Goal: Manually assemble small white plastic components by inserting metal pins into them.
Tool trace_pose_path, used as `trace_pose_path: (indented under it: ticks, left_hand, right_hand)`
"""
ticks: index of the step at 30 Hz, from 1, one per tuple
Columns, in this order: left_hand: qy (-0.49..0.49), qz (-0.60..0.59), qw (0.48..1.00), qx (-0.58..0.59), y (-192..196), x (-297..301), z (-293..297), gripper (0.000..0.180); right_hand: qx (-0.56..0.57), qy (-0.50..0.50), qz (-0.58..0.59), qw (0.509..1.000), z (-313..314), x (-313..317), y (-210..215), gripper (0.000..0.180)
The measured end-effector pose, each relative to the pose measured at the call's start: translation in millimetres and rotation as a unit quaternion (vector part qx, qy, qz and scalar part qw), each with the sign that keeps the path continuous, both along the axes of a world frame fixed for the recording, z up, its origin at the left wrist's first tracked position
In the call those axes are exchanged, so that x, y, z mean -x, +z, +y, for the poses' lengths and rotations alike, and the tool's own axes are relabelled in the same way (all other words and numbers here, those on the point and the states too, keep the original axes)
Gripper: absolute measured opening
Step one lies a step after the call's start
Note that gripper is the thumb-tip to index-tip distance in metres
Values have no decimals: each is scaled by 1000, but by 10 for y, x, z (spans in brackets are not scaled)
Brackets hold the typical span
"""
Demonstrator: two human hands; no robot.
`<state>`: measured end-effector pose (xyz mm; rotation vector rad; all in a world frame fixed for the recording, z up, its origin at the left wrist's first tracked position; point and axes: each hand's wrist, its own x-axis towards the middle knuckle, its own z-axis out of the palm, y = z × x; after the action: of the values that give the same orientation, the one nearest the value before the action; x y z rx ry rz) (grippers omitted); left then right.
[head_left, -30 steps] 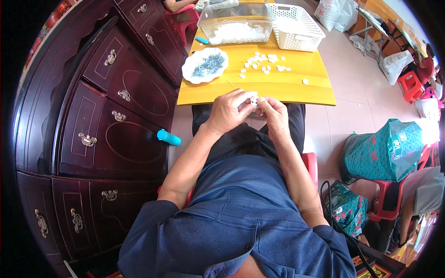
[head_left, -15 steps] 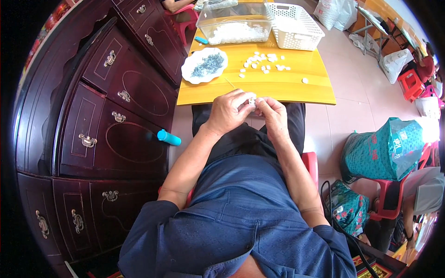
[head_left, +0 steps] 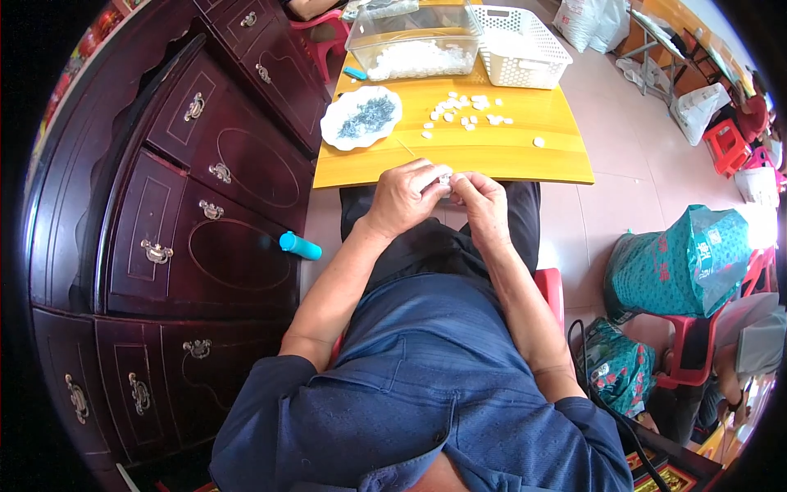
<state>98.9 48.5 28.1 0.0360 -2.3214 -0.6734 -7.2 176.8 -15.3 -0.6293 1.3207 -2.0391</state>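
Your left hand (head_left: 403, 197) has a narrow pinch, thumb and fingers closed on a small white piece (head_left: 443, 179) in front of the table's near edge; your right hand (head_left: 485, 203) brings its fingertips against the other side, but they hide too much to tell whether they grip it too. Expect it to be light and probably stiff, perhaps slippery at its edge, so take it by the rim with fingertip pressure. Compared with a second ago, less of its dark-spotted face shows between your fingers, and your hands have barely moved. Beyond, on the table (head_left: 484, 164), the loose white pieces (head_left: 448, 116) and the white plate (head_left: 331, 136) of dark bits lie as they did.
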Motion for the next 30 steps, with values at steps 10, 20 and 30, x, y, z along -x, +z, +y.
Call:
trace_pose_path:
  ticks: [10, 20, 30]
  left_hand:
    - [-33, -4, 999, -6, -91, 256, -70, 10]
    - [-89, -52, 994, -45, -297, 823, -143, 12]
    - [-54, -143, 987, -51, -312, 1234, -367, 32]
  right_hand:
    - [-45, -31, 11, 998, 62, 175, -53, 17]
    - [-57, -90, -38, 994, 114, 464, -248, 16]
    - [-181, -151, 70, 969, 215, 1050, -307, 21]
